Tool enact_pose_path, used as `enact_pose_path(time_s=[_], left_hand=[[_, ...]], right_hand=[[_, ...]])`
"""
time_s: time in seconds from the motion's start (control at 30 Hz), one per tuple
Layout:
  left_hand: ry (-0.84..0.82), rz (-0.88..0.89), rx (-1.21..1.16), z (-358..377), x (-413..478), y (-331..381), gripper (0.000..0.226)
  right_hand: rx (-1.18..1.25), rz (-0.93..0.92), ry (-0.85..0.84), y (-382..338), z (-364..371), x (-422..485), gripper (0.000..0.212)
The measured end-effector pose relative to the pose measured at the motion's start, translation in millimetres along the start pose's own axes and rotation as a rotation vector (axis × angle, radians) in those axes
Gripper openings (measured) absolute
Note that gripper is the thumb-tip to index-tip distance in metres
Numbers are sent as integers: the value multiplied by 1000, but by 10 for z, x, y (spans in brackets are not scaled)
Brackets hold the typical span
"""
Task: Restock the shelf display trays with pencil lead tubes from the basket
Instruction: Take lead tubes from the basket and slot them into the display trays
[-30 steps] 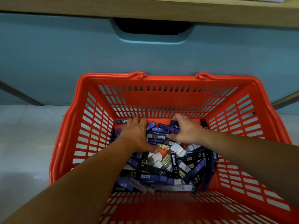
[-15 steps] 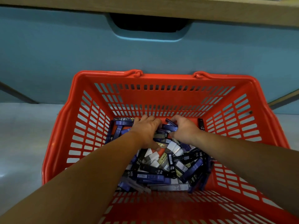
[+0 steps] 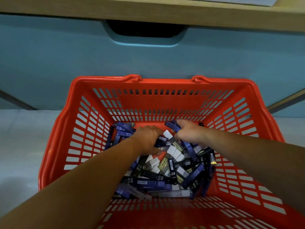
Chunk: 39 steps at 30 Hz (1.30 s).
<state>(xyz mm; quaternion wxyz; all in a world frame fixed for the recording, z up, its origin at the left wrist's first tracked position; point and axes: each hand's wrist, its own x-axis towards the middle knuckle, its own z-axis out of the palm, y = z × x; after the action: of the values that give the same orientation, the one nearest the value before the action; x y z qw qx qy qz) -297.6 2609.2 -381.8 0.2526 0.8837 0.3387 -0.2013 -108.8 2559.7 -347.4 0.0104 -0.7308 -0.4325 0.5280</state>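
Teal drawer front (image 3: 66, 63) fills the background, with a dark cut-out grip (image 3: 145, 30) under a wooden ledge (image 3: 148, 12). Pale floor (image 3: 24, 146) shows to the left. From my remote seat I look straight down into the red basket (image 3: 165, 80), which stands just before the drawer, its slotted walls rising on all sides.

On the basket's bottom lie the pencil lead tubes (image 3: 153, 183), a loose heap of blue, black and grey cases crossing one another, several with white caps (image 3: 175, 152).

Both hands are down in the far part of the heap, near each other but apart. My right hand (image 3: 191, 133) has thumb and fingers closed round a few blue tubes (image 3: 172, 125), which stick out toward the far wall. The left hand (image 3: 148, 138) lies back-up on the heap, its fingers bent down among the cases; its back hides the fingertips, so I cannot tell whether it holds anything.

The left forearm (image 3: 82, 187) crosses the near wall and covers the heap's left part.
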Motion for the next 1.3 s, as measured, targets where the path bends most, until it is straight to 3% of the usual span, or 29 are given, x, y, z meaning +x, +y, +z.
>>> enact_pose_path(time_s=[0.27,0.67,0.97,1.17,1.23,1.3], left_hand=[[-31,2,29,-31,5,10,62],[42,35,-197,-121,22,-91,50],[71,-68,-188,-88,132,60,46],[45,-28,-285,-235,76,28,34],[87,-42,-332,-360,-7,-15,18],[150,-54,-449,-496,-88,-14,18]], right_hand=[[-2,-7,-93,-49,88,-50,9],[158,60,-290,-13,-54,-134,88],[95,-45,-115,-103,113,-84,4],[49,38,-153,-93,-108,-214,20],[94,51,-190,-90,-149,-267,33],[116,72,-156,-113,-167,-319,39]])
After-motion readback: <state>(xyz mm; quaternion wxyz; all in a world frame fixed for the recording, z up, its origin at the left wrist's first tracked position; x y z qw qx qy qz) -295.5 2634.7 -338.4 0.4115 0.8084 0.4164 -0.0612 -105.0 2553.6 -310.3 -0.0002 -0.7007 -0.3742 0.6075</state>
